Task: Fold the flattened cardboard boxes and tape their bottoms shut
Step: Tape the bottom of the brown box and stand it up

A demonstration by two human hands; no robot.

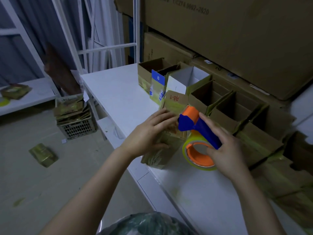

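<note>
1. Your left hand [152,131] clamps the box [160,155] at frame centre on the table [118,92], likely keeping the flaps shut.
2. Your right hand [225,150] grasps the tape dispenser [203,131], its head against the box, ready to tape.

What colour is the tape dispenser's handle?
Blue; the tape dispenser's handle shows best in the head view.
</note>
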